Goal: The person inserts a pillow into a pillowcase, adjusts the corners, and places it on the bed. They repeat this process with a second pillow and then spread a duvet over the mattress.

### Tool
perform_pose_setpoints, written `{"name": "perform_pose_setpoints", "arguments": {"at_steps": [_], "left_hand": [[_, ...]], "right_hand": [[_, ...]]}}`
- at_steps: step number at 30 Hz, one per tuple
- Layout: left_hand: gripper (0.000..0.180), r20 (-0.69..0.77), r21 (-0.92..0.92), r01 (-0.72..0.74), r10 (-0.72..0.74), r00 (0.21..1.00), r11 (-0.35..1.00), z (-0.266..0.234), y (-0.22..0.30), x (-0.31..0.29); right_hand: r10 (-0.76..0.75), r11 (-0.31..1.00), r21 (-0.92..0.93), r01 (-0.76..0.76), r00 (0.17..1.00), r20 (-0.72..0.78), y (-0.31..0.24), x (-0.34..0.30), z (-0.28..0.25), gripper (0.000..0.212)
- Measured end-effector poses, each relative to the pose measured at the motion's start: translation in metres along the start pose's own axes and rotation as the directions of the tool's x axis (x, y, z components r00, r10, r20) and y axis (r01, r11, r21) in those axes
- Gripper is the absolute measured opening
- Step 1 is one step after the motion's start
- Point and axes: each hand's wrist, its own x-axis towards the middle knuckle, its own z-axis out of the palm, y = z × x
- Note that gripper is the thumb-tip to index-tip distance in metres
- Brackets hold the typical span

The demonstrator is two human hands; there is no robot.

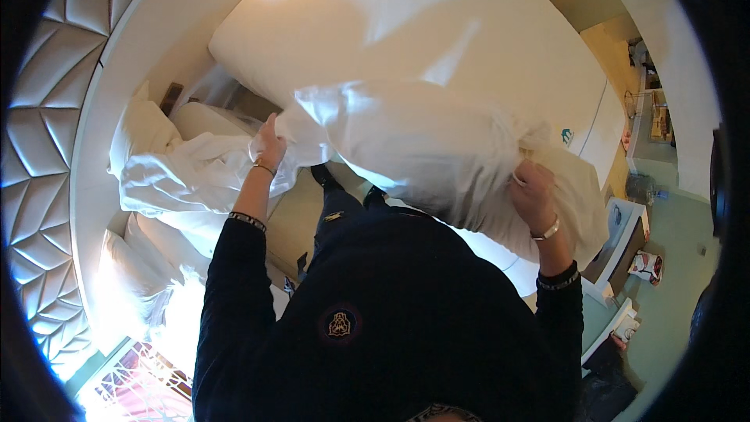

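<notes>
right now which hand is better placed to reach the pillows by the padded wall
Probably the left hand: it is nearer the pillows, while the right hand grips white fabric farther away.

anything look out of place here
Yes: rumpled white linen is heaped on the left, beside jumbled pillows near the padded wall panel, looking untidy against the smooth bed. The white bedding in the left hand and right hand is creased, but handling likely explains that. No spill or damage shows.

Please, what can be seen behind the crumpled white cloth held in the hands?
Beyond the crumpled white cloth, the broad white mattress shows. Anything directly behind the cloth is covered, so I cannot tell.
</notes>
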Motion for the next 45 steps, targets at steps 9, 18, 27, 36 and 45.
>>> {"name": "perform_pose_setpoints", "arguments": {"at_steps": [9,18,27,36,45], "left_hand": [[0.038,0.046,-0.902,0.135,-0.221,0.974,0.410,-0.115,0.201,0.055],[0.039,-0.071,-0.883,0.130,-0.403,0.913,0.451,-0.142,0.164,0.080],[0.018,0.104,-0.965,0.150,-0.215,0.971,0.213,-0.182,0.194,0.078],[0.037,-0.059,-0.869,0.236,-0.564,0.824,0.435,-0.174,0.062,0.109],[0.039,-0.404,-0.130,0.538,-0.540,0.738,0.833,-0.215,-0.149,0.112]], "right_hand": [[-0.039,0.981,0.192,0.024,0.996,0.076,-0.034,-0.027,0.013,0.022],[-0.224,0.953,0.226,0.201,0.971,0.084,-0.043,-0.019,-0.006,0.023],[-0.235,0.959,0.197,0.204,0.960,0.150,-0.046,-0.023,-0.008,0.023],[-0.307,0.952,0.046,0.304,0.945,0.115,-0.038,-0.020,-0.041,0.025],[-0.197,0.975,-0.121,0.189,0.979,-0.059,-0.018,-0.009,-0.128,0.035]]}}
